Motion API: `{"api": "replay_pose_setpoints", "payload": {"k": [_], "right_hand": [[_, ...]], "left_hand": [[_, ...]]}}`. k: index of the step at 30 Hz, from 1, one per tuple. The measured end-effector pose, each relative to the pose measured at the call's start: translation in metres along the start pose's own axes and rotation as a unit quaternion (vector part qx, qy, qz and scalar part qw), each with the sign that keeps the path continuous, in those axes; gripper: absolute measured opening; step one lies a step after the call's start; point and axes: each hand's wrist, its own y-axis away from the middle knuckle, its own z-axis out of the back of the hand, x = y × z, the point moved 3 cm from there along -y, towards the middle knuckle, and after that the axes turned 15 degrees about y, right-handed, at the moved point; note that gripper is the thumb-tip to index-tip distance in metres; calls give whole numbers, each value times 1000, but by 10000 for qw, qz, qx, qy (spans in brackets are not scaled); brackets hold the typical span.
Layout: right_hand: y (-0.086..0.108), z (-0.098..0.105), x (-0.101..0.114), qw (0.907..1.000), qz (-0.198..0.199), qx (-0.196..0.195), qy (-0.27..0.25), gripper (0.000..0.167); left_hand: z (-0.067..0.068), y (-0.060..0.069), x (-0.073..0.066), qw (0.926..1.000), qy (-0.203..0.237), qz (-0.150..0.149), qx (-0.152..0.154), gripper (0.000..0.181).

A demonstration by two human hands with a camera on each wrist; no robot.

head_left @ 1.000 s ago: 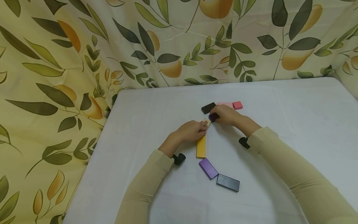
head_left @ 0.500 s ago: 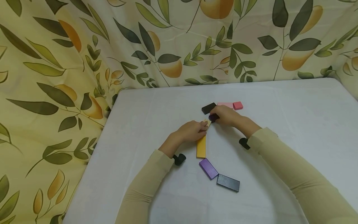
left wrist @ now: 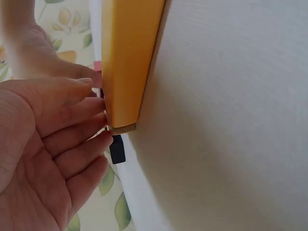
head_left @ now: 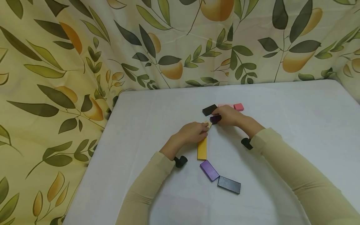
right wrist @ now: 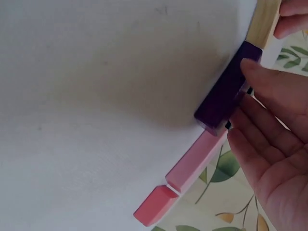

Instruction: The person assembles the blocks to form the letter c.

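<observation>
In the head view a bent row of blocks lies on the white table. My right hand (head_left: 229, 115) pinches a dark purple block (right wrist: 224, 91) between thumb and fingers, its near end meeting a pale wooden block (right wrist: 263, 21). My left hand (head_left: 191, 132) rests against that wooden block's side, fingers fairly straight and loosely bent. Under this hand a yellow block (head_left: 202, 150) runs toward me, partly covered; it looms large in the left wrist view. A black block (head_left: 209, 110) sits just past my right fingertips. Beyond it are a light pink block (right wrist: 195, 161) and a coral-pink block (head_left: 238, 107).
Nearer me, a violet block (head_left: 209, 170) touches the yellow block's end at an angle. A dark grey block (head_left: 229, 185) adjoins the violet one's corner. The white table (head_left: 295, 131) ends at a leaf-and-fruit patterned curtain (head_left: 174, 43) behind and to the left.
My right fingers have shifted slightly, and more of the dark purple block's face shows. The left hand and the other blocks stay practically where they were.
</observation>
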Motion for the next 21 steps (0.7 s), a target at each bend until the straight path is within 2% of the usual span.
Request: {"api": "replay_pose_setpoints", "payload": {"k": [5, 9, 12, 14, 21], "right_hand": [[-3, 9, -5, 9994, 252, -252, 1, 31], [-5, 19, -9, 9987, -42, -499, -98, 27], [-8, 21, -11, 9980, -371, -478, -187, 26], [-11, 20, -10, 9980, -419, -425, -190, 27], [-23, 12, -2, 9994, 118, -285, 147, 29]], "left_hand": [[0, 1, 0, 10000, 68, 19, -41, 38], [-1, 0, 0, 10000, 57, 48, -35, 39], [-1, 1, 1, 10000, 53, 56, -40, 40], [-1, 2, 1, 10000, 41, 10, -50, 40], [-1, 7, -4, 9997, 43, -245, -71, 44]]}}
